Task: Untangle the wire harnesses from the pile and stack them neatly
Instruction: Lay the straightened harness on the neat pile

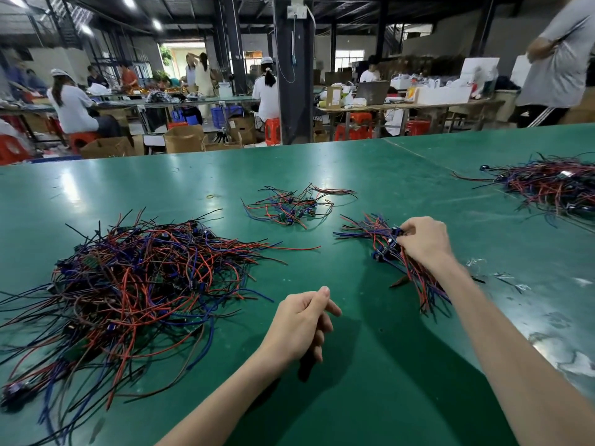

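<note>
On the green counter (128, 188), the tangled pile (128, 284) lies left of the empty, loosely curled left hand (302, 323) — the nearer one — while the right hand (421, 241) pinches the sorted stack (383, 249).

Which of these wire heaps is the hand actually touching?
The small aligned bundle under the right hand; the big left pile, middle cluster and far-right heap lie untouched.

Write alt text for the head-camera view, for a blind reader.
On a green table, a person's right hand grips a bundle of wire harnesses; the left hand, loosely curled and empty, sits beside a large tangled pile of red, blue and black wires. A small cluster lies further back, another pile far right.
</note>
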A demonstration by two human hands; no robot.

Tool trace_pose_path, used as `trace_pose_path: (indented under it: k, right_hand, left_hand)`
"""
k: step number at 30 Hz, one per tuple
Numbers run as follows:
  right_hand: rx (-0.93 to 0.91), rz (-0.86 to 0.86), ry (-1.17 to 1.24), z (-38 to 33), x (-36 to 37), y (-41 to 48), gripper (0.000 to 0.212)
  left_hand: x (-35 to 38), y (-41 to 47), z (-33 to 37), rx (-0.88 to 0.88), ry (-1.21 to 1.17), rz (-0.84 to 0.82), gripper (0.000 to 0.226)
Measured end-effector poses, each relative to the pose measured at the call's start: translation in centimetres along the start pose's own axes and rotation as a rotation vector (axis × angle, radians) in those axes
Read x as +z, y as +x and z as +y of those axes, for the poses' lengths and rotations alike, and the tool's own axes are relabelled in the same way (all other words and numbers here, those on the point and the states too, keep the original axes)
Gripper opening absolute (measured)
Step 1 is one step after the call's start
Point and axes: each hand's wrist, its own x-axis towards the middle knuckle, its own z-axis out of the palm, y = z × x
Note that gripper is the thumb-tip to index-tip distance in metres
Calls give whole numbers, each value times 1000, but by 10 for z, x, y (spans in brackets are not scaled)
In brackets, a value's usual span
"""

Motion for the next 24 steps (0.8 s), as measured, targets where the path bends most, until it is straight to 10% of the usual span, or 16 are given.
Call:
trace_pose_path:
  k: [8, 15, 24]
  right_hand:
    - [-96, 71, -255, 1, 6, -12, 40]
    - [-133, -274, -445, -6, 27, -23, 59]
    - [-474, -44, -510, -41, 60, -60, 68]
  left_hand:
    - [2, -1, 0, 6, 18, -16, 40]
    - [1, -1, -2, 36, 59, 24, 38]
    - [-46, 8, 15, 590, 876, 498, 13]
